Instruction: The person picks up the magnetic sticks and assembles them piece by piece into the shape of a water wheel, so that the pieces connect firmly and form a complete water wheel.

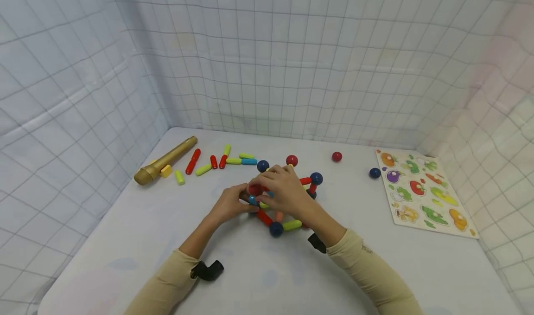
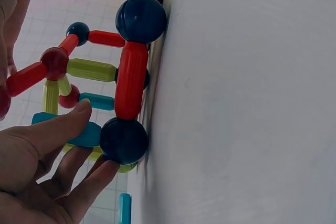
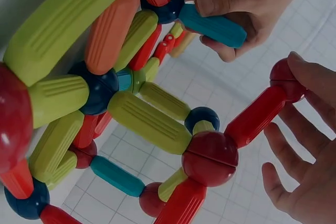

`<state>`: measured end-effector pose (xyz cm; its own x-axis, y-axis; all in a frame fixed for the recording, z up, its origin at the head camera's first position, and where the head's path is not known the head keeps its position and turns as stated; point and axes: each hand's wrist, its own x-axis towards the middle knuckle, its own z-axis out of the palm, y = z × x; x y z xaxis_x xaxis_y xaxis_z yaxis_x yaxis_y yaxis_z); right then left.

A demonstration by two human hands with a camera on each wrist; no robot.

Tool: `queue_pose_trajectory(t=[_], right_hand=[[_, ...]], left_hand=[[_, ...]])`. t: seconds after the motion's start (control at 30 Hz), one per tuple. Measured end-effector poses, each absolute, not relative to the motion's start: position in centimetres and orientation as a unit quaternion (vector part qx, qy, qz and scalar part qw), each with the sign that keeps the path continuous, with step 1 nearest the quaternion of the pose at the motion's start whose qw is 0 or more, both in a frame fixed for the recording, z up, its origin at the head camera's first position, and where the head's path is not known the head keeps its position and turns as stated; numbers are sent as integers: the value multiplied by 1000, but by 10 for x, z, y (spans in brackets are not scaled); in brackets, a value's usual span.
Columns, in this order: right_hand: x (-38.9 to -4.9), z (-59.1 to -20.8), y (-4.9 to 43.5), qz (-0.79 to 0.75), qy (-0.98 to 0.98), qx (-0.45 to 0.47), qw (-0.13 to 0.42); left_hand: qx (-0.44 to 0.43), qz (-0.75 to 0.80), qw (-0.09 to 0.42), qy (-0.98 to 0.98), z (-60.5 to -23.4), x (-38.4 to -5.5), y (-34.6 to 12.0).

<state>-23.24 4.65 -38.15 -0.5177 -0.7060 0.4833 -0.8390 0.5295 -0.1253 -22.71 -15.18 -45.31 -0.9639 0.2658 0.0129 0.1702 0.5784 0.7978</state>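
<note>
A structure of coloured sticks and balls [image 1: 276, 229] stands on the table between both hands. My left hand [image 1: 230, 204] pinches a teal stick [image 3: 218, 27] at the structure's left side, thumb along it. That stick's lower end meets a dark blue ball [image 2: 124, 141], where a fingertip of the same hand rests. Over the structure, my right hand [image 1: 285, 189] holds a red ball [image 3: 287, 81] between thumb and fingers. The red ball sits on the end of a red stick [image 3: 255, 116], whose other end joins a larger-looking red ball [image 3: 210, 158] on the frame.
Loose red sticks [image 1: 193, 161], yellow-green sticks [image 1: 203, 169] and a teal stick [image 1: 249, 162] lie behind to the left, beside a gold microphone-shaped toy [image 1: 167, 161]. A loose red ball [image 1: 336, 157], a dark blue ball [image 1: 375, 172] and a vegetable puzzle board [image 1: 400, 215] are at right.
</note>
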Motion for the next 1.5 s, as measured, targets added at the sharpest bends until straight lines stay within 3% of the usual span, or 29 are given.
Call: queue_pose_trajectory(t=[0.37, 0.5, 0.6, 0.67, 0.83, 0.93, 1.03, 1.1, 1.27, 1.37, 1.5], right_hand=[[-233, -390, 42, 111, -890, 428, 112], [-226, -392, 54, 147, -884, 410, 170], [-215, -395, 79, 180, -899, 343, 203], [-210, -399, 98, 186, -932, 272, 149], [-209, -417, 125, 145, -977, 147, -51], [-208, -426, 128, 149, -974, 146, -86], [-205, -431, 130, 151, -972, 155, -87], [-203, -433, 132, 146, -974, 154, -78], [-203, -434, 137, 143, -975, 151, -75], [-204, -434, 139, 136, -976, 152, -72], [-206, -434, 141, 120, -979, 147, -67]], left_hand=[[129, 426, 43, 895, -453, -228, -148], [114, 427, 47, 896, -453, -225, -150], [101, 429, 65, 895, -453, -225, -152], [92, 421, 76, 899, -452, -224, -153], [78, 391, 84, 913, -448, -221, -159], [90, 378, 96, 916, -446, -223, -164], [94, 349, 103, 927, -442, -230, -178], [69, 309, 77, 945, -439, -237, -197], [-101, 193, -8, 976, -436, -257, -254], [-163, 157, 1, 974, -440, -267, -280], [-155, 152, 11, 976, -446, -275, -295]])
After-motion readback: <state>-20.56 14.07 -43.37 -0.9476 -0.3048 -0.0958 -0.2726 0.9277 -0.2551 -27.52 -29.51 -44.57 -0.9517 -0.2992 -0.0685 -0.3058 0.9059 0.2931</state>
